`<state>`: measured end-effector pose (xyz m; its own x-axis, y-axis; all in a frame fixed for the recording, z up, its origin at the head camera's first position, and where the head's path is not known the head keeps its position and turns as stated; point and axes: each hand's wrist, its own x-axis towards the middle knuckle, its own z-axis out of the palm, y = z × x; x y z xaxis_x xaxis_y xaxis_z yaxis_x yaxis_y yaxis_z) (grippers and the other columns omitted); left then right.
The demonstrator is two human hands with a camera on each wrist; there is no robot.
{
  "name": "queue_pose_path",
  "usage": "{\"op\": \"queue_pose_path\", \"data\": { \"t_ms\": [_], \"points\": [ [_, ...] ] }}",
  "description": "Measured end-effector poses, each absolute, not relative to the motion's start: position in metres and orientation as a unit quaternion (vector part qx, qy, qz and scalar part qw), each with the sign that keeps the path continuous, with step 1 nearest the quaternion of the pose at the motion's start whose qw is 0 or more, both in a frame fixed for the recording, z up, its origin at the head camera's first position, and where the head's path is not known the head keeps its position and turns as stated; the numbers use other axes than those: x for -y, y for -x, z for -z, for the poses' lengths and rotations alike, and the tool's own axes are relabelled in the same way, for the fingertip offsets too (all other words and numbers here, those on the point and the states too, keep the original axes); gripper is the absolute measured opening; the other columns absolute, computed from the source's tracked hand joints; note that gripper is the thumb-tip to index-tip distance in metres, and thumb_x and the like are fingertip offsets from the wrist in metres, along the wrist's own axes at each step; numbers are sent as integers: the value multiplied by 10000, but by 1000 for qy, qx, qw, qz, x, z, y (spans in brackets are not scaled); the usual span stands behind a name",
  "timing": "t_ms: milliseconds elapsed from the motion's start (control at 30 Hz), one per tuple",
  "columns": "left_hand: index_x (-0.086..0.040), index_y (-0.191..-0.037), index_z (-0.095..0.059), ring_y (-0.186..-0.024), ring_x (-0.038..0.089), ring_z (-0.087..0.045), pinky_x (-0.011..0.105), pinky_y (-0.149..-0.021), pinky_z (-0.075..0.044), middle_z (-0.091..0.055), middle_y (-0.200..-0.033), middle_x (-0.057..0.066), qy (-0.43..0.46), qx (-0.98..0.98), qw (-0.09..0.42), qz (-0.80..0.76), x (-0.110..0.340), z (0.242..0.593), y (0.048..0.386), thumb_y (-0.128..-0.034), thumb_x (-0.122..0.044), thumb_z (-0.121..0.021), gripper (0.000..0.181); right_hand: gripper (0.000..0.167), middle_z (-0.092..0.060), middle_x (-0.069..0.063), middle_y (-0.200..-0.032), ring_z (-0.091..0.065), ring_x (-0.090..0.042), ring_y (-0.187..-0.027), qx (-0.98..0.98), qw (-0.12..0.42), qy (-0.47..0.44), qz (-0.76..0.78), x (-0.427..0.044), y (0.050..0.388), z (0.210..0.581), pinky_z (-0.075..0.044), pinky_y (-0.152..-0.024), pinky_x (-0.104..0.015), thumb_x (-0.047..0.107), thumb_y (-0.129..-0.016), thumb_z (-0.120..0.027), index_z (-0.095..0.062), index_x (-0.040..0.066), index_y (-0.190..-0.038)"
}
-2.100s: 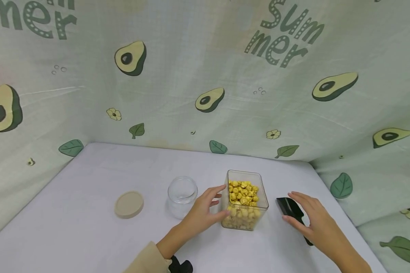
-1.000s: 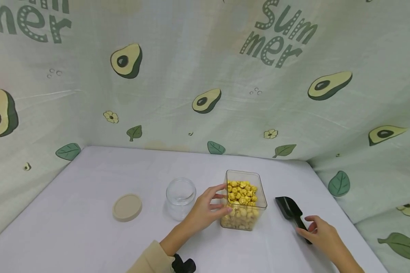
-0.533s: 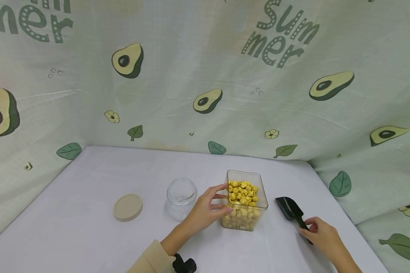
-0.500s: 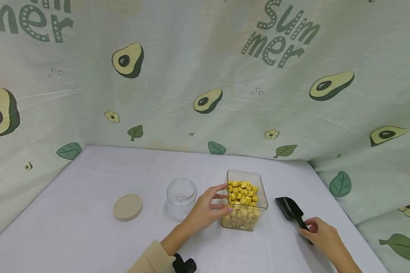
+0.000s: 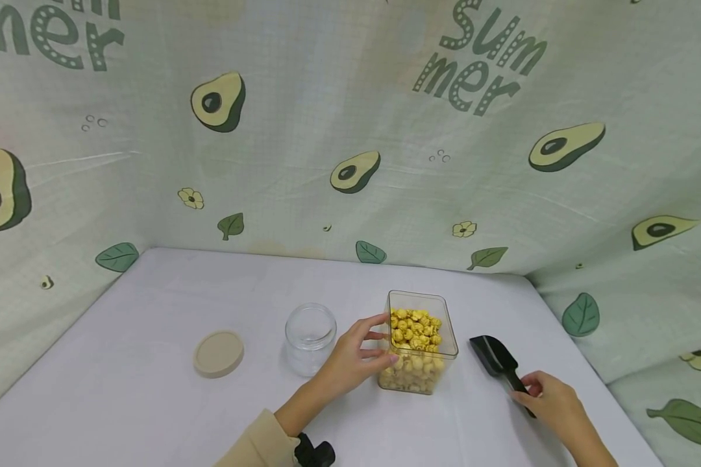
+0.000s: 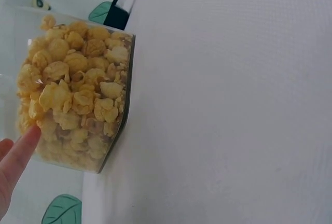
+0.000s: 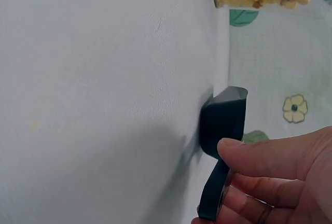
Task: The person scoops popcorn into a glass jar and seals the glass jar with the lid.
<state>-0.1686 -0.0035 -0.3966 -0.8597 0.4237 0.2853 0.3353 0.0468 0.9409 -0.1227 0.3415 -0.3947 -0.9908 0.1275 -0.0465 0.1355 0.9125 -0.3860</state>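
Observation:
A clear square container (image 5: 416,337) of yellow popcorn stands upright on the table. My left hand (image 5: 350,363) lies along its left side, thumb and fingertips touching the wall; the left wrist view shows one finger against the container (image 6: 78,89). To the right, a black scoop (image 5: 495,357) has its bowl pointing away to the back left. My right hand (image 5: 557,405) pinches the handle between thumb and fingers, and the right wrist view shows this grip on the scoop (image 7: 223,123) close up. Whether the scoop's bowl touches the table, I cannot tell.
A clear round jar (image 5: 310,334) stands left of the container, close to my left forearm. Farther left lies a beige round lid (image 5: 219,354). Cloth (image 5: 280,130) printed with avocados hangs behind the white table (image 5: 152,389).
My right hand has come down from above the scoop and now pinches its handle. My left hand has closed in slightly against the container.

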Motion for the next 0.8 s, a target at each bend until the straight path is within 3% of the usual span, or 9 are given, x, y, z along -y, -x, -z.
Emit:
{"op": "queue_pose_path", "data": {
  "t_ms": [233, 567, 800],
  "points": [
    [-101, -1401, -385, -1152, 246, -531, 230, -869, -522, -418, -1396, 56, -256, -731, 37, -631, 4, 396, 168, -835, -210, -700, 656, 297, -552, -22, -760, -467, -139, -657, -980, -4, -52, 194, -341, 121, 391, -365, -546, -267, 160, -768, -715, -618, -41, -963],
    [-91, -1401, -381, -1150, 239, -529, 220, -870, -517, -421, -1394, 61, -258, -729, 35, -633, 3, 396, 168, -841, -205, -693, 651, 240, -575, -19, -754, -539, -132, -658, -982, -78, -16, 169, -337, 117, 364, -385, -541, -275, 103, -756, -728, -637, 3, -954],
    [-95, -1406, -373, -1152, 236, -527, 218, -872, -514, -413, -1398, 58, -260, -729, 37, -633, 4, 396, 168, -841, -191, -691, 655, 244, -573, -34, -780, -444, -49, -576, -980, -125, 21, 153, -329, 115, 331, -352, -490, -231, 65, -765, -723, -631, 2, -982]
  ]
}}
